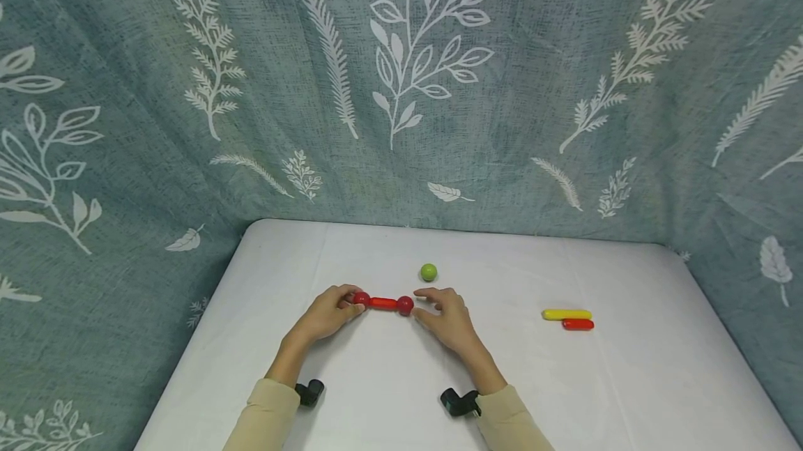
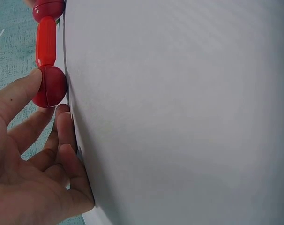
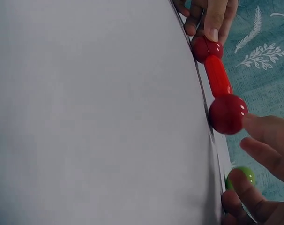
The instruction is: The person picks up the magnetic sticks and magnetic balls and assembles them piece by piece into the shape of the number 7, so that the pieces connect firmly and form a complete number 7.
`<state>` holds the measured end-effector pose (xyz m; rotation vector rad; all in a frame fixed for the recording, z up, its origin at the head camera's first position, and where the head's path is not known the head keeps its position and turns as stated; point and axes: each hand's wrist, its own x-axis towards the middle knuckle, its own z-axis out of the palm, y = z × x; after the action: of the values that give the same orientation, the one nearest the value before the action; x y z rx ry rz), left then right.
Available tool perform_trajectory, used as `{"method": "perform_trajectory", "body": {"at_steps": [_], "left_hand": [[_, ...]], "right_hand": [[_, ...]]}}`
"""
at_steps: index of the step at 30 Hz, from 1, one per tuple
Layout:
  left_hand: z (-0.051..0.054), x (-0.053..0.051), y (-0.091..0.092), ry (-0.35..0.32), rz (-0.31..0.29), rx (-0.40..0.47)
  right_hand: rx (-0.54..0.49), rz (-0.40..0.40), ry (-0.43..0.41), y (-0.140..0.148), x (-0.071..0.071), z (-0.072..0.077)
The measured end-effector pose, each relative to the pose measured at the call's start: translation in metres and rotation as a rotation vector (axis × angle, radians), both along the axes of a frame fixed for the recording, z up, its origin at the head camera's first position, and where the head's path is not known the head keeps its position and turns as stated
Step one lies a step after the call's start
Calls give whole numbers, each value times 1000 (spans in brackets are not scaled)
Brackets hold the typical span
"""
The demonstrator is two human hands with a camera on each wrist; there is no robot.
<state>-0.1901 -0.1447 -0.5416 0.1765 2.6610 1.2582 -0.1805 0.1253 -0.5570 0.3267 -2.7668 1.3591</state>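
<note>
A red stick (image 1: 383,304) joins two dark red balls into one straight piece on the white table. My left hand (image 1: 326,313) pinches the left ball (image 1: 361,299) between thumb and fingers; the left wrist view shows the thumb on that ball (image 2: 50,86). At the other end is the right ball (image 1: 405,305), where my right hand (image 1: 450,322) has its thumb at the ball's side and its other fingers spread away. In the right wrist view the thumb tip meets the edge of this ball (image 3: 227,114); whether it presses cannot be told.
A green ball (image 1: 429,272) lies behind the red piece, slightly to the right. Farther right, a yellow stick (image 1: 567,314) and a shorter red stick (image 1: 578,325) lie side by side. A green leaf-patterned cloth (image 1: 502,123) hangs behind the white table (image 1: 389,395).
</note>
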Motion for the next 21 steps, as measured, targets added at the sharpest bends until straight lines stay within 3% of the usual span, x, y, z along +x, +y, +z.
{"method": "perform_trajectory", "body": {"at_steps": [12,21], "left_hand": [[1,0,0,-1,0,-9],[-1,-1,-1,3,-6,-13]], "right_hand": [[-76,-78,-44,35,21,21],[-77,-119,3,75,39,32]]}}
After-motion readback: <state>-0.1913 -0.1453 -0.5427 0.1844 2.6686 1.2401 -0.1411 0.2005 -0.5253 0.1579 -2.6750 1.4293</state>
